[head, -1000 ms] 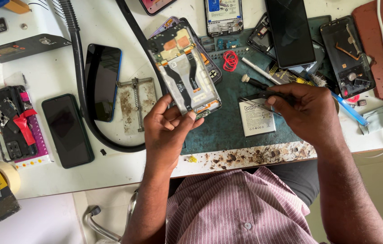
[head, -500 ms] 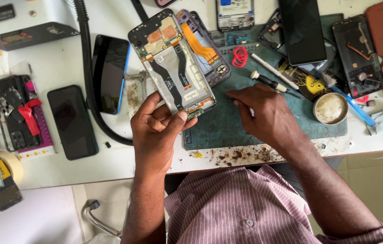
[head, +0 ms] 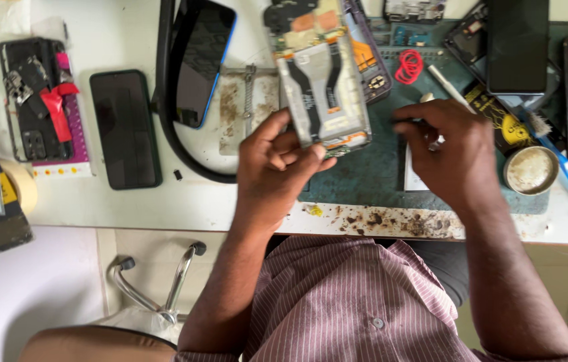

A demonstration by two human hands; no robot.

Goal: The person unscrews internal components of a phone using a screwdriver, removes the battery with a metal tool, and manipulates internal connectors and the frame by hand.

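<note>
My left hand (head: pixel 277 161) grips the lower end of an opened phone (head: pixel 317 74), its back off, with black ribbon cables and orange parts showing. It is held tilted above the dark green work mat (head: pixel 371 174). My right hand (head: pixel 448 151) hovers over the mat just right of the phone, fingers pinched together around a thin tool whose tip barely shows. A white rectangular part (head: pixel 413 175) lies on the mat under that hand.
A black phone (head: pixel 125 129) and a blue-edged phone (head: pixel 203 60) lie left, beside a thick black hose (head: pixel 166 121). A stripped phone with red tape (head: pixel 36 100), a tape roll (head: pixel 22 184), a red rubber band (head: pixel 409 66), a round tin (head: pixel 531 169) and more phone parts surround the mat.
My left hand has lifted the opened phone higher and further from me. My right hand has moved left from the tool pile to just beside the phone.
</note>
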